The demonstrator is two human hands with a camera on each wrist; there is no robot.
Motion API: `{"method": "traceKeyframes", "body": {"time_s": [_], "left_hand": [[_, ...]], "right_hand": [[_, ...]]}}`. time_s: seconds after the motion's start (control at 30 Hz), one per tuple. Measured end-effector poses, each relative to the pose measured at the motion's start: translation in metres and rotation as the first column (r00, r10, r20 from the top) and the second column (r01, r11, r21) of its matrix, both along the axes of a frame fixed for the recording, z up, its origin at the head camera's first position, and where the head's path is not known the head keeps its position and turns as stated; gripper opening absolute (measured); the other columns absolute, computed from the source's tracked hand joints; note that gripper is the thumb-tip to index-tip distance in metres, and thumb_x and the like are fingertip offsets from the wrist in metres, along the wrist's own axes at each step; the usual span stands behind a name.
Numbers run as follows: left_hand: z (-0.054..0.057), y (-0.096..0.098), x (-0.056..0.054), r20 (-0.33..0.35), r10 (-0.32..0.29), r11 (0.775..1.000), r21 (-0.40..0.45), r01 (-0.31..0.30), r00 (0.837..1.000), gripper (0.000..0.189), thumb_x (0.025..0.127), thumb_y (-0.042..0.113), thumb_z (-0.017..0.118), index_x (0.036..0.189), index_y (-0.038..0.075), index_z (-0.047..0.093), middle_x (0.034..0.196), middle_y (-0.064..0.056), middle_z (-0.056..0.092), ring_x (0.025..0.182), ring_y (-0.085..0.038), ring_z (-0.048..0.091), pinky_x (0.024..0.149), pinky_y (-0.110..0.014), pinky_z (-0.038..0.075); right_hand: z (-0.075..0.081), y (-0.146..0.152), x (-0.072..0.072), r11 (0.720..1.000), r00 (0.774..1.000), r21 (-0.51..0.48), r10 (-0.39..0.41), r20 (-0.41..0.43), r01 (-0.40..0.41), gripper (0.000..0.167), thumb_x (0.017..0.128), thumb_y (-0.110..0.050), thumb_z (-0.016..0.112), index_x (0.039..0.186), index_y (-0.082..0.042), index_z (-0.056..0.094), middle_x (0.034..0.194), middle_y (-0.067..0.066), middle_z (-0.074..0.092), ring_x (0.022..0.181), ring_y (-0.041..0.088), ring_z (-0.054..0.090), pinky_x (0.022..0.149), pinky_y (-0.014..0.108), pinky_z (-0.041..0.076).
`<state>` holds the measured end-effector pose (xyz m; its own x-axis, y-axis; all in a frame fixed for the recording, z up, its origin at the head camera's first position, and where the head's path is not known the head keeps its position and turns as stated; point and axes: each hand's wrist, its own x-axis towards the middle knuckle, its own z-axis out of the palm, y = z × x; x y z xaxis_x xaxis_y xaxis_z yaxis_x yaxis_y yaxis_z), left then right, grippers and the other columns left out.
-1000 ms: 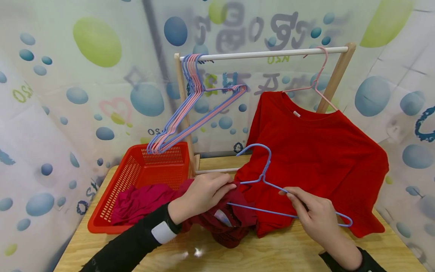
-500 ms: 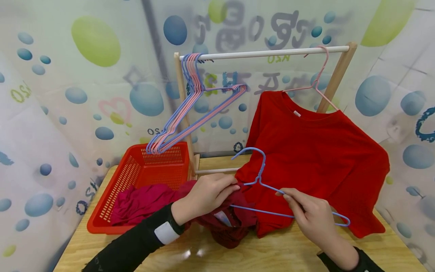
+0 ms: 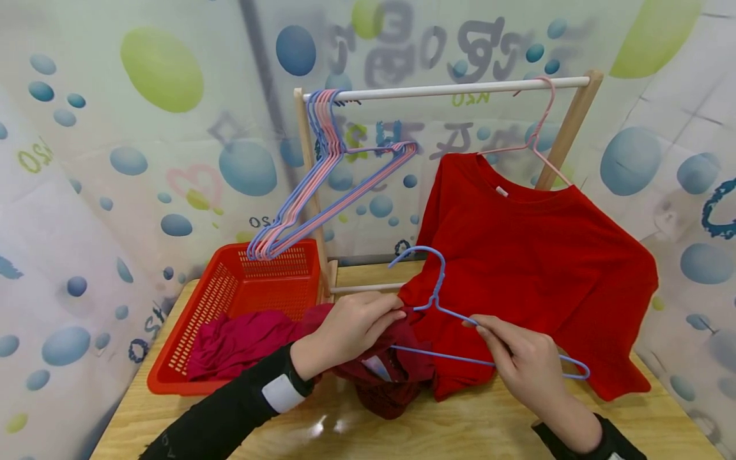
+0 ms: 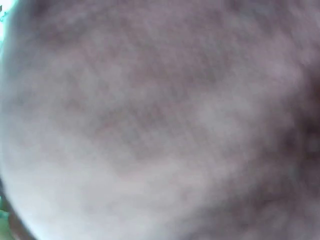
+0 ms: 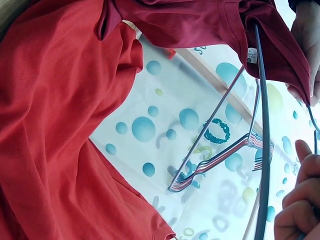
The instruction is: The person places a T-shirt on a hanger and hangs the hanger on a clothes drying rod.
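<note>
Left hand [image 3: 349, 329] grips maroon shirt [image 3: 391, 395]; right hand [image 3: 526, 358] pinches blue hanger [image 3: 436, 299], seemingly half inserted. Its right end likely needs tucking inside.

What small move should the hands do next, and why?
Perhaps the left hand should draw the dark red garment farther along the blue hanger, since the end beyond the right hand is bare while the other enters the cloth.
</note>
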<state>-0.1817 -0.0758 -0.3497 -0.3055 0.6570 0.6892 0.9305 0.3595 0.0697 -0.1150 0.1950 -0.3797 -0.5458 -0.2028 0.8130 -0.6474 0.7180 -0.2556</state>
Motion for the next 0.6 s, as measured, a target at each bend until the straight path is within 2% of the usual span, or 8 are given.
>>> {"method": "traceKeyframes", "body": {"time_s": [0.13,0.27,0.43,0.6], "left_hand": [[-0.0009,0.0011,-0.0002,-0.006,0.005,1.000,0.000,-0.005,1.000,0.008,0.090,0.017,0.065,0.096,0.012,0.061,0.077,0.005,0.064,0.070,-0.003,0.058,0.065,-0.015,0.048],[-0.0003,0.0023,-0.0001,-0.010,0.011,1.000,-0.002,-0.011,1.000,0.008,0.090,0.017,0.064,0.096,0.012,0.061,0.076,0.005,0.063,0.069,-0.003,0.057,0.064,-0.015,0.047],[0.0008,0.0023,0.0010,0.002,0.022,1.000,-0.014,-0.022,1.000,0.008,0.091,0.017,0.064,0.097,0.012,0.061,0.079,0.005,0.064,0.071,-0.003,0.058,0.065,-0.016,0.047],[0.0019,0.0021,0.0026,0.002,0.034,0.999,-0.033,-0.034,0.999,0.010,0.091,0.016,0.063,0.099,0.012,0.061,0.085,0.004,0.066,0.076,-0.006,0.059,0.068,-0.016,0.048]], "right_hand": [[0.0009,-0.0015,-0.0002,1.000,1.000,0.000,0.001,0.005,-0.001,0.033,0.096,-0.037,0.052,0.099,-0.012,0.073,0.079,0.000,0.072,0.048,-0.008,0.031,0.046,0.008,0.021],[0.0018,-0.0040,-0.0008,1.000,1.000,0.002,0.009,0.000,-0.009,0.030,0.095,-0.036,0.055,0.100,-0.013,0.073,0.080,-0.002,0.073,0.049,-0.008,0.033,0.046,0.008,0.022],[0.0038,-0.0059,-0.0019,1.000,1.000,0.004,-0.003,-0.018,0.003,0.028,0.095,-0.035,0.055,0.100,-0.015,0.073,0.083,-0.003,0.073,0.054,-0.006,0.045,0.049,0.012,0.032],[0.0066,-0.0086,-0.0028,1.000,0.998,0.011,-0.022,-0.056,0.023,0.033,0.097,-0.039,0.049,0.100,-0.017,0.074,0.071,-0.011,0.065,0.059,0.000,0.052,0.052,0.015,0.036]]}}
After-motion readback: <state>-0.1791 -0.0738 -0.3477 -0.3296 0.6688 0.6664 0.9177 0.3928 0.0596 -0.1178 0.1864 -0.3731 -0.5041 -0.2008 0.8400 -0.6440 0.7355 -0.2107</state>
